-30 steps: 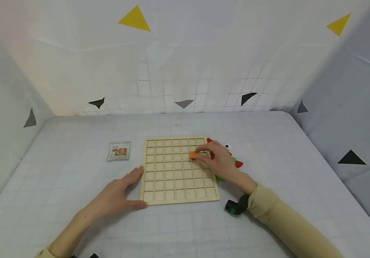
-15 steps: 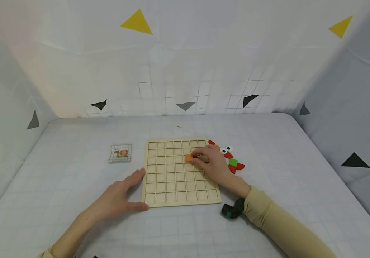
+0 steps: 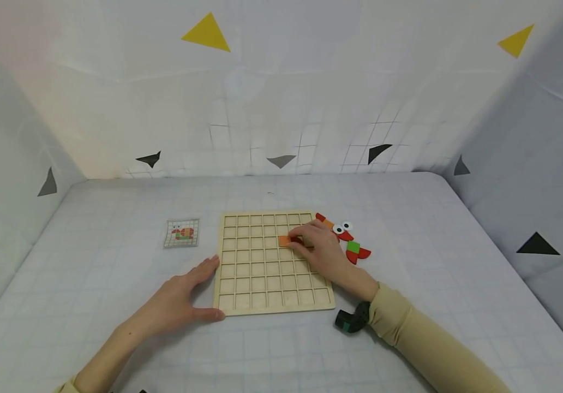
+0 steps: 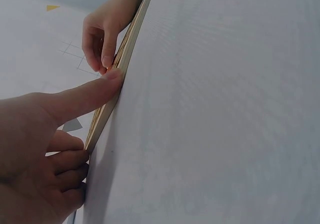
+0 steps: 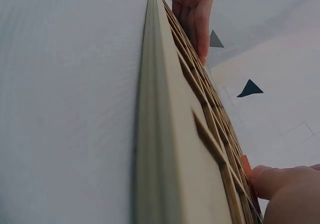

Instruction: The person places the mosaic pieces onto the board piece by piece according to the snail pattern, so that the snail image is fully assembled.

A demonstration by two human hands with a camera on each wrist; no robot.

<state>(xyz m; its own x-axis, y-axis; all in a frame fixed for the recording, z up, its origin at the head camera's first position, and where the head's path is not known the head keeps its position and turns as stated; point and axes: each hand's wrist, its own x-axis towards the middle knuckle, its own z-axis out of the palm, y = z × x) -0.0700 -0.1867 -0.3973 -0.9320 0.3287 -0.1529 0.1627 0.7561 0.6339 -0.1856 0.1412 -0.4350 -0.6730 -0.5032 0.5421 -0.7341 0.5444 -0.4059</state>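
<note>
A pale wooden grid board (image 3: 251, 268) lies flat on the table. In the head view an orange square tile (image 3: 283, 240) sits over the upper middle-right cells, and my right hand (image 3: 328, 254) pinches it at its right edge between thumb and fingers. A strip of red shows between those fingertips, partly hidden by them. In the right wrist view the orange-red edge of the tile (image 5: 246, 165) stands up from the grid at my thumb. My left hand (image 3: 178, 297) is spread at the board's left side, fingertips on the left edge and thumb at the front corner.
Beyond the board's right edge lie loose pieces: a green square (image 3: 353, 247), red quarter-rounds (image 3: 364, 254), an orange piece (image 3: 328, 224) and two round white eyes (image 3: 338, 230). A small pattern card (image 3: 181, 233) lies left of the board. White sheeting walls off the back and sides.
My right hand has moved left over the board with the orange tile, uncovering more loose pieces on the right. Over the last half second it has hardly moved. The left hand stays put.
</note>
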